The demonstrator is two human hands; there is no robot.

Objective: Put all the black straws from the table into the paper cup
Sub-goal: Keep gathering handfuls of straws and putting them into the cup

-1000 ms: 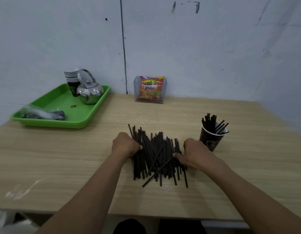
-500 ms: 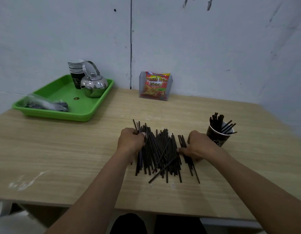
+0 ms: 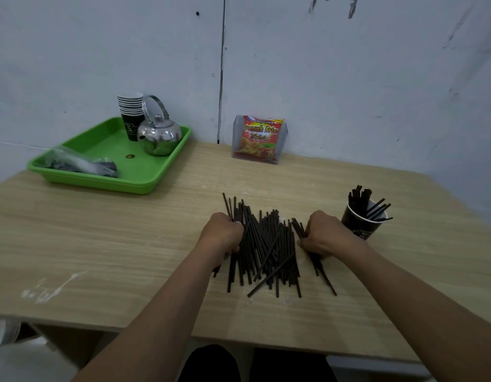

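Straws [image 3: 266,245] lie in a loose heap on the tabletop [image 3: 106,244], mid-width, nearer the front edge than the back. Left hand [image 3: 223,234] is curled closed on a bunch at the heap's left side. Right hand [image 3: 322,235] is clamped on a few straws at the right side, split slightly off the main heap. Cup [image 3: 361,223] stands upright just right of the right hand, toward the right edge, some straws already standing in it. Green tray [image 3: 106,181] sits at the back-left corner holding a kettle [image 3: 159,135], a cup stack [image 3: 130,114] and a plastic bag [image 3: 79,164]. Snack packet [image 3: 259,139] stands in a clear holder at the back edge against the wall.
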